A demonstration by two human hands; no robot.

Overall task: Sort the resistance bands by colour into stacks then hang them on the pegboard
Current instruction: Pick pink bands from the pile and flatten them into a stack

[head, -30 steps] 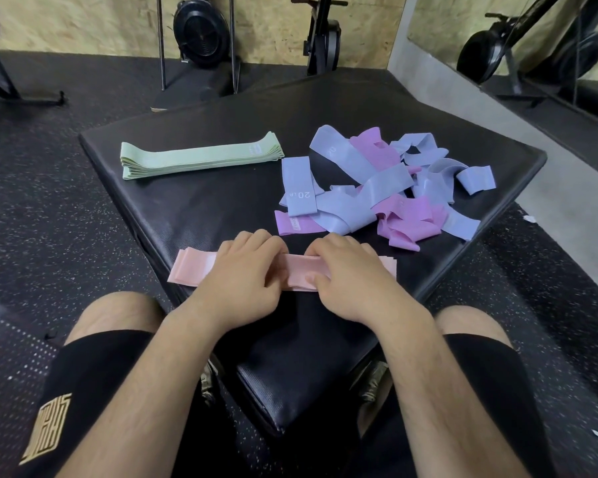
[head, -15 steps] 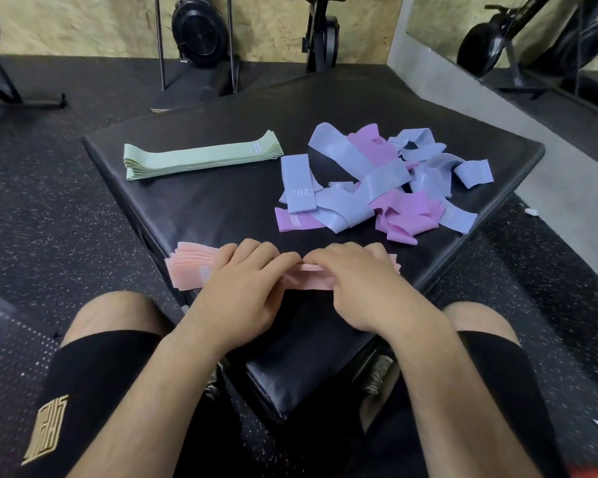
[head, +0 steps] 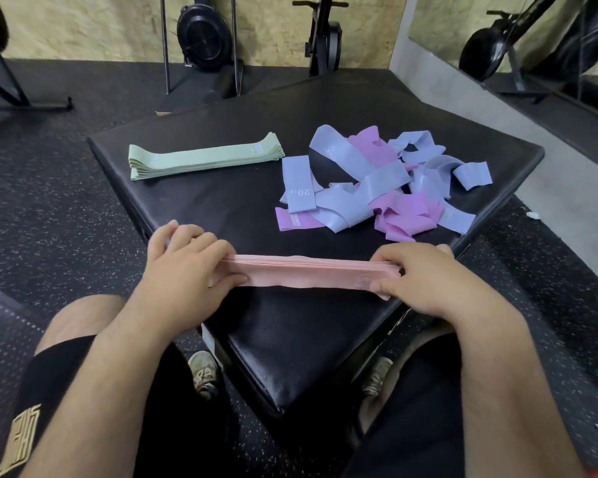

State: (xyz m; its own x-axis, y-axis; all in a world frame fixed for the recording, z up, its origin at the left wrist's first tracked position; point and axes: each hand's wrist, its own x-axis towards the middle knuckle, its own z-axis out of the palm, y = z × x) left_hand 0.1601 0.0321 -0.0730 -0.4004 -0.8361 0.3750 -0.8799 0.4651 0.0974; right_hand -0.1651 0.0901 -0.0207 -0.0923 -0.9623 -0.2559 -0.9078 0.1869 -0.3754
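Note:
A stack of pink bands (head: 304,274) lies lengthwise near the front of the black padded box (head: 221,201). My left hand (head: 183,263) grips its left end, fingers over the top and thumb on the near side. My right hand (head: 425,277) grips the right end the same way. A neat stack of green bands (head: 204,160) lies at the box's back left. A loose heap of blue bands (head: 363,191) and purple bands (head: 404,219) is tangled at the right. No pegboard is in view.
The box stands on speckled black rubber floor (head: 49,219). Gym machines (head: 204,39) stand along the plywood back wall, and a mirror (head: 532,46) is at the right. My knees and shoes sit below the box's front corner.
My hands have slid apart from the middle of the pink stack to its two ends. The stack now looks squared and shifted a little to the right.

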